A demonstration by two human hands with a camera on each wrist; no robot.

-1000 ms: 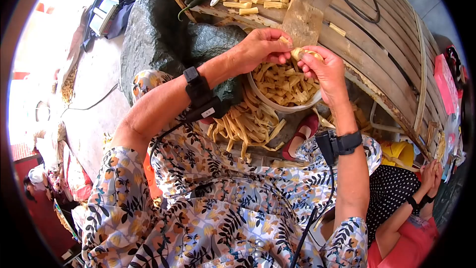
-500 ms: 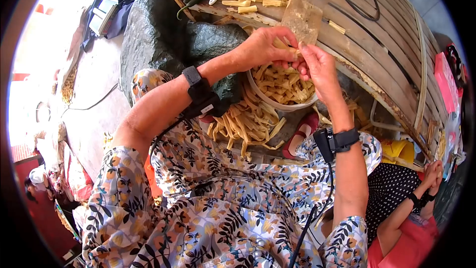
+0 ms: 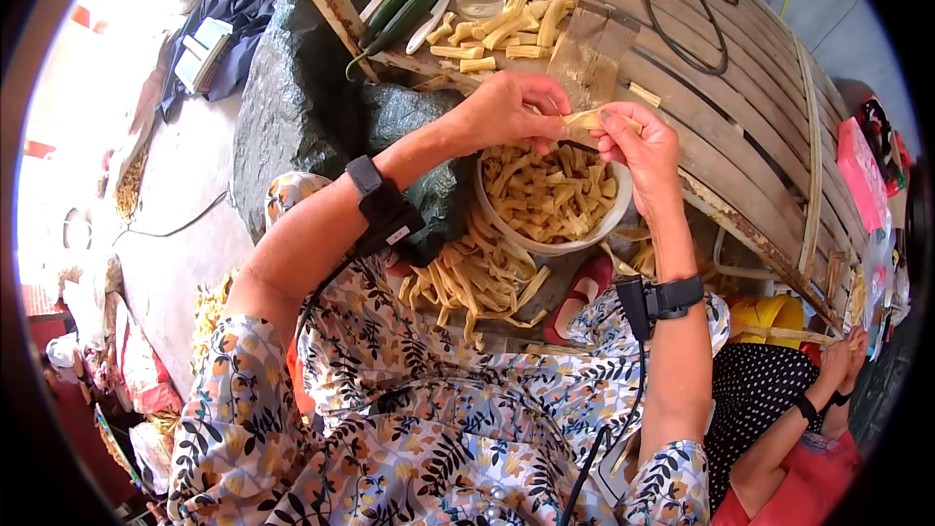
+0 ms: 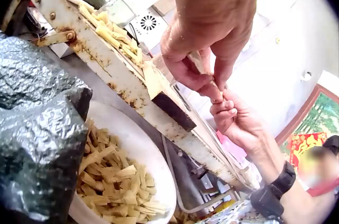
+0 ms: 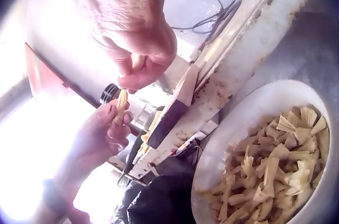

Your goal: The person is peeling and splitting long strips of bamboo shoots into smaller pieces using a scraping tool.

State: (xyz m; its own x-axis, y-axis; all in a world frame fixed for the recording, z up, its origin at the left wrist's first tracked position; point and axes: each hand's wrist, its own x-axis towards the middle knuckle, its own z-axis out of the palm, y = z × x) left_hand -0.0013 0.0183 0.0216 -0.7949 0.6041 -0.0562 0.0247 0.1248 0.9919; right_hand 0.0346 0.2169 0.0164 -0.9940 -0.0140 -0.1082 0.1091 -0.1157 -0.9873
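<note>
Fingers [image 3: 545, 93] of our left hand [image 3: 502, 109] and right hand [image 3: 638, 146] pinch one pale strip [image 3: 587, 120] just above the bowl [image 4: 143, 150] of cut pieces. We judge we're tearing it; the next move calls for opposed pulls.

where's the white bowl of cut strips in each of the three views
Head: the bowl sits at the centre, just under the strip being pinched.
Left wrist: lower left, partly hidden by black plastic.
Right wrist: lower right, cut off by the bottom edge.
Shared landmark: the crinkled black plastic beside the bowl shows in all three.
</note>
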